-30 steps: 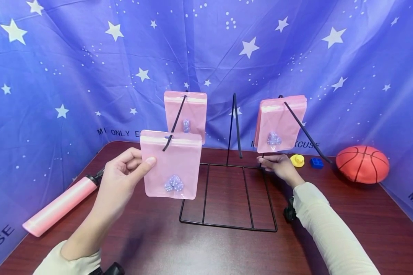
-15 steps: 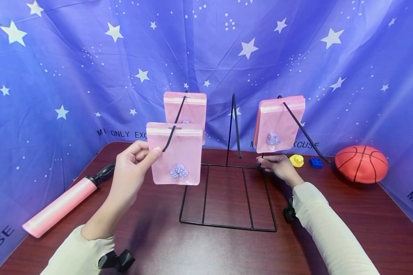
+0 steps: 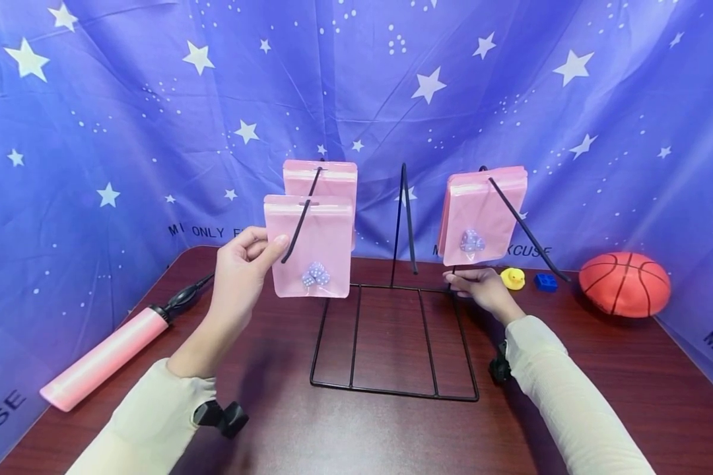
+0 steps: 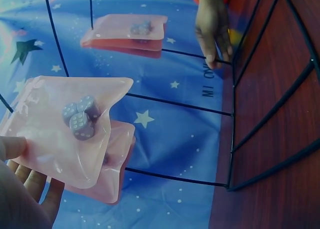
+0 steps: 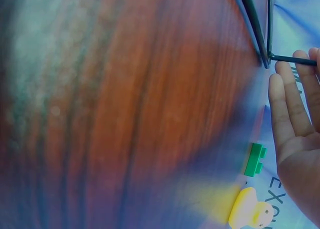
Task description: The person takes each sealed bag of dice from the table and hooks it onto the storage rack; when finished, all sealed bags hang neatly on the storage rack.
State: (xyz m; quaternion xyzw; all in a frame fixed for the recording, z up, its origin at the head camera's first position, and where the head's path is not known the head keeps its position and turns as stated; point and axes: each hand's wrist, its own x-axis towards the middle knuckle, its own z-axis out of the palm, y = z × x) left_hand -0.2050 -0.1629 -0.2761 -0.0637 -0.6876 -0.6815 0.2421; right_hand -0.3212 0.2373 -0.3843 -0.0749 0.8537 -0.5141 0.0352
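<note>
My left hand [image 3: 267, 247] pinches the left edge of a pink pouch [image 3: 309, 247] with purple dice inside. The pouch is threaded on the left slanted hook [image 3: 300, 227] of a black wire rack [image 3: 392, 390], just in front of a second pink pouch [image 3: 321, 177] higher on that hook. The left wrist view shows the held pouch [image 4: 70, 129] from below, with my fingers [image 4: 30, 184] under it. A stack of pink pouches [image 3: 481, 211] hangs on the right hook. My right hand [image 3: 472, 284] rests with straight fingers [image 5: 282, 104] on the rack's back right corner.
A pink air pump [image 3: 103, 356] lies at the table's left edge. A yellow rubber duck [image 3: 513, 278], a small blue brick [image 3: 546, 282] and a flattened basketball [image 3: 624, 284] sit at the back right. A starry blue cloth hangs behind.
My left hand has slid the held pouch up and back along the left hook, toward the pouch behind it. The right hand has stayed put.
</note>
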